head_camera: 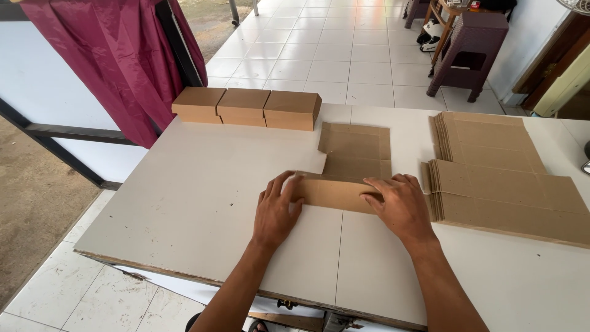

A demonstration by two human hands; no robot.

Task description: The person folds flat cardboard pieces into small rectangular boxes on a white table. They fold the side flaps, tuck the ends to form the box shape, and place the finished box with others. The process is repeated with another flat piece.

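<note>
- Cardboard blank (353, 161), brown and creased, lies near the middle of a white table (184, 203), its near flap folded up under both hands.
- Maroon curtain (123, 55) hangs at far left, its hem dropping past the table's back corner.
- Three boxes (246, 107), already folded, sit side by side and touching along the table's far edge, well apart from the hands.
- Left hand (278, 209) lies flat on the table, fingers spread, fingertips pressed on the left end of the raised flap; nothing is clamped in it.
- Right hand (398, 206) rests palm down over the flap's right end, fingers together and curled over the top edge, pressing rather than gripping.
- Stack (491, 178) of flat blanks lies to the right of the right hand, just beside it, fanned in two overlapping piles that reach the table's right side.
- Tiled floor (332, 55) stretches beyond the table, with a dark plastic stool (470, 52) at far right near the wall.
</note>
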